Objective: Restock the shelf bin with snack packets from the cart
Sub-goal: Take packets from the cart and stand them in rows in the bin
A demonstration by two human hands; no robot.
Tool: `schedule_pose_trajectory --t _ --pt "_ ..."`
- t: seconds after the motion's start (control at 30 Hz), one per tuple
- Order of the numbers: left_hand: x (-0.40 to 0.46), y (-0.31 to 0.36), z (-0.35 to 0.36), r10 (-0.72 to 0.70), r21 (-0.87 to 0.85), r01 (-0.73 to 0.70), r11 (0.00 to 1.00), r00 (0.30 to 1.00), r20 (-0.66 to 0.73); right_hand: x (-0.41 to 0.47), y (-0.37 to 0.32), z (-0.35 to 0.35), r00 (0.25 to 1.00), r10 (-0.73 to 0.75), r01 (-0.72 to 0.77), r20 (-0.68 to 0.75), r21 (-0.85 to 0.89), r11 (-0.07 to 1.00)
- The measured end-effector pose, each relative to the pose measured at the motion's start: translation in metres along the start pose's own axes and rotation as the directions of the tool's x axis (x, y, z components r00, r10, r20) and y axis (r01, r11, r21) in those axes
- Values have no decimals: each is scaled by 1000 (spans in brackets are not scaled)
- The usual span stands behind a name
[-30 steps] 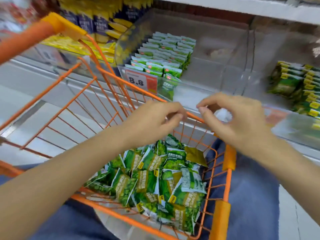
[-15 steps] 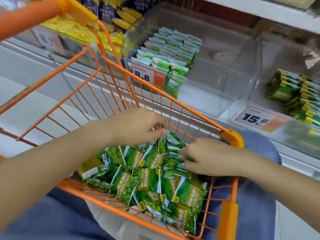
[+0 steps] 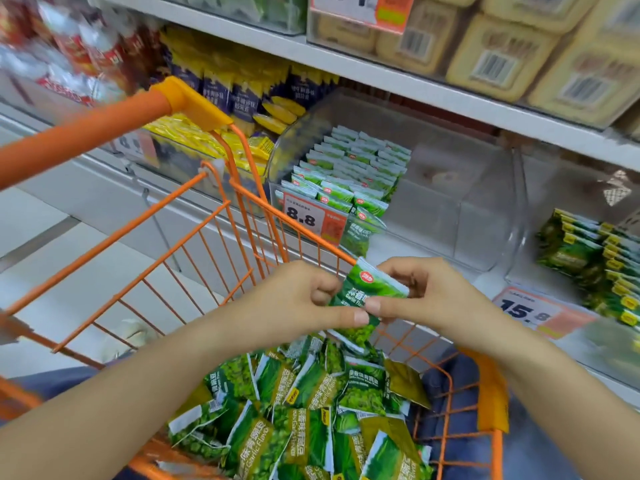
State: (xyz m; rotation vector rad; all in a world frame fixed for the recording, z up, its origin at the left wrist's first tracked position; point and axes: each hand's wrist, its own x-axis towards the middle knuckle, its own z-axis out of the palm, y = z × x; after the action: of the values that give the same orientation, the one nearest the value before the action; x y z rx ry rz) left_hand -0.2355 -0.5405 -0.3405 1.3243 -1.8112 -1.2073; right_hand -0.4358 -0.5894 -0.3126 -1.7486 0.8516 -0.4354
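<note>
Green packet [image 3: 367, 295], white-topped, red logo, pinched by both hands.

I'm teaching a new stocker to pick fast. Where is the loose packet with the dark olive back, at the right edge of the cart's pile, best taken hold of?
Pinch the olive-backed packet by its upper right corner, coming from above and the right. It lies tilted on the pile of green packets, that corner free near the orange cart wire; its left edge is tucked under a neighbour.
</note>
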Motion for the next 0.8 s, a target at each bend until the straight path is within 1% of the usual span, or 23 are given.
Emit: schedule_pose_trajectory --t 0.07,0.1,0.13,0.17,0.2,0.23,0.27,0.33,0.43,0.5,0.63,0.73,0.8 --pt "6 5 -3 26 13 -25 1000 998 -65 6 -8 -6 994 -29 28 -103 -7 1000" --pt "10 6 -6 53 92 -43 995 992 -114 10 -12 -11 983 -53 49 -173 -25 998" --pt "17 4 -9 93 246 -46 968 979 -182 16 -15 -17 965 -79 68 -249 -50 996" --pt "23 0 -13 155 443 -31 896 957 -247 22 -15 -26 941 -104 81 -322 -85 993" --pt "30 -6 -18 231 613 -5 790 929 -290 30 -13 -35 913 -123 80 -390 -126 989" --pt "35 -13 -23 268 703 28 710 913 -307 38 -9 -45 882 -137 66 -451 -170 983" --pt "39 -21 -27 253 739 66 671 916 -312 47 -4 -54 856 -135 33 -498 -208 978" --pt "42 -38 -29 234 758 106 644 916 -326 66 7 -68 838 -87 -76 -539 -273 959" --pt "42 -47 -28 279 769 93 633 899 -339 96 22 -81 839 74 -286 -539 -322 903" --pt "42 -46 -29 285 779 91 620 899 -332 114 28 -85 836 186 -370 -515 -281 885" --pt "41 -47 -32 279 797 90 598 908 -312 131 33 -79 861 376 -460 -342 -210 863" --pt "41 -47 -32 292 804 81 589 906 -306 132 29 -72 859 416 -501 -298 -322 803" --pt "41 -47 -32 306 809 75 583 902 -304 131 29 -71 855 426 -510 -295 -337 791"
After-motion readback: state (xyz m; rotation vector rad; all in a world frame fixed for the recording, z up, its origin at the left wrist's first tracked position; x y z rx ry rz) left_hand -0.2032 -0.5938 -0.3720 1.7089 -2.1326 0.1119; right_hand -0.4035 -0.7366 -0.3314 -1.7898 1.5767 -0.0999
